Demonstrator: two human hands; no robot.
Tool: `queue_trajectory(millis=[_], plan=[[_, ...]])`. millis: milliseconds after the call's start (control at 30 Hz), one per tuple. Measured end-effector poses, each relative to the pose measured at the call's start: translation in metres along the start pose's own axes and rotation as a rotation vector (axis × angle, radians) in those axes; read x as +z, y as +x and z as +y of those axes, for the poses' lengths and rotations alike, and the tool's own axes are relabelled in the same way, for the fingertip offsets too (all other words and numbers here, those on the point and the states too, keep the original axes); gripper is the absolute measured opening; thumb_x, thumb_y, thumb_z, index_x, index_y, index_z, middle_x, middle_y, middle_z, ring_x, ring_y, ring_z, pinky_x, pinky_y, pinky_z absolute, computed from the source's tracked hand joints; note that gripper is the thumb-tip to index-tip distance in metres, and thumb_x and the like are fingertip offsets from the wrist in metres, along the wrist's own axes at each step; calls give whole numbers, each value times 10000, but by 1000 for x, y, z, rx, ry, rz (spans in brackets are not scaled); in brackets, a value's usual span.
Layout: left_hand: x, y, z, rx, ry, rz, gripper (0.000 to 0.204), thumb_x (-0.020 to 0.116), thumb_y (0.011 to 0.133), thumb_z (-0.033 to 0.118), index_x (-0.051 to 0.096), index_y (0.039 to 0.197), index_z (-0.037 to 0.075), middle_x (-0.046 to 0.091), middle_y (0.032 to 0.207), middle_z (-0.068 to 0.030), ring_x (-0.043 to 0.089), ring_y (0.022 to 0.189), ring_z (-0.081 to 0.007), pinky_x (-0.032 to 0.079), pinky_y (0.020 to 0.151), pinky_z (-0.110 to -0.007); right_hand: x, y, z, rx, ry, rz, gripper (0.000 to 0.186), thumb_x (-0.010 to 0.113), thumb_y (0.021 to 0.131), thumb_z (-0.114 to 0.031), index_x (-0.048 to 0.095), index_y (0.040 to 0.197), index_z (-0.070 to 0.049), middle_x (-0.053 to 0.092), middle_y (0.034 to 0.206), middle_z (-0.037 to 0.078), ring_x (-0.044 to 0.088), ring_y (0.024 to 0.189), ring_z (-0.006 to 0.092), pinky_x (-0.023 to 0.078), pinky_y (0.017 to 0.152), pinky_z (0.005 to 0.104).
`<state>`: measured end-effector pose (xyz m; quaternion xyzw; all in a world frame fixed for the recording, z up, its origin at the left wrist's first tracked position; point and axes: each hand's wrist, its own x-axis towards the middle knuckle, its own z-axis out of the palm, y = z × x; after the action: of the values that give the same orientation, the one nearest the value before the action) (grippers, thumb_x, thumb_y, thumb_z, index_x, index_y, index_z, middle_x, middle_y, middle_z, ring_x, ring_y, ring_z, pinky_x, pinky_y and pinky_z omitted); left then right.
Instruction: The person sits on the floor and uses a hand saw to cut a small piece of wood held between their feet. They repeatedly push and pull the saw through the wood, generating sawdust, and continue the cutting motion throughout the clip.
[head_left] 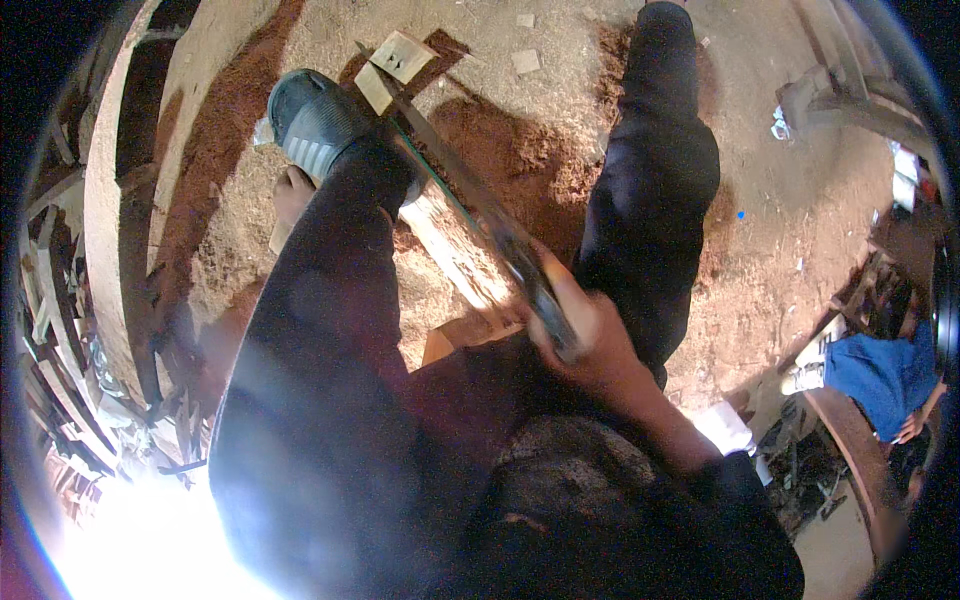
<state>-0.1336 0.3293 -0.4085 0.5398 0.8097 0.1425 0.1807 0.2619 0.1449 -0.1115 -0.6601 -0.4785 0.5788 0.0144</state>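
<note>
My right hand [580,325] is closed round the dark handle of a long, narrow-bladed saw [440,165]. The blade slants up and left between my legs, over a pale wooden board [445,240]. Its far end reaches a light wood block [402,56] beside my left shoe [315,120]. Another flat wood piece [374,89] touches the blade there. Past my left shin, part of my left hand [292,195] shows with its fingers curled. The leg hides most of it, and what it holds is unclear. A tan wooden piece [280,236] lies just below it.
Reddish sawdust [520,150] covers the floor around my legs. A long plank [105,210] and stacked scrap wood [60,330] stand at left. At right, another person in blue shorts [875,375] is near timber [850,450]. A white bottle [725,428] stands by my right elbow.
</note>
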Motion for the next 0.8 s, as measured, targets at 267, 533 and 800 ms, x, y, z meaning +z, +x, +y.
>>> queue_trajectory(millis=[267, 533, 800], plan=[[-72, -6, 100, 356, -423, 324, 381, 579, 888, 353, 629, 1037, 5, 609, 1090, -236, 562, 1051, -363, 422, 916, -460, 11, -43, 28, -158, 132, 205, 691, 642, 862, -236, 297, 1417, -12, 663, 901, 259, 661, 817, 431, 544, 694, 491], [-53, -16, 204, 836, 829, -32, 798, 649, 710, 654, 569, 1240, 62, 563, 1275, -89, 464, 1253, -298, 146, 1012, -757, -4, -31, 3, -133, 4, 184, 587, 603, 897, -149, 357, 1413, -17, 659, 988, 241, 687, 913, 337, 535, 766, 359], [-34, -11, 202, 807, 849, -25, 582, 617, 815, 450, 556, 1271, 94, 621, 1204, -60, 569, 1140, -268, 157, 959, -808, 5, 6, 13, -267, 9, 196, 663, 642, 878, -206, 324, 1440, -57, 685, 964, 218, 678, 844, 409, 562, 745, 437]])
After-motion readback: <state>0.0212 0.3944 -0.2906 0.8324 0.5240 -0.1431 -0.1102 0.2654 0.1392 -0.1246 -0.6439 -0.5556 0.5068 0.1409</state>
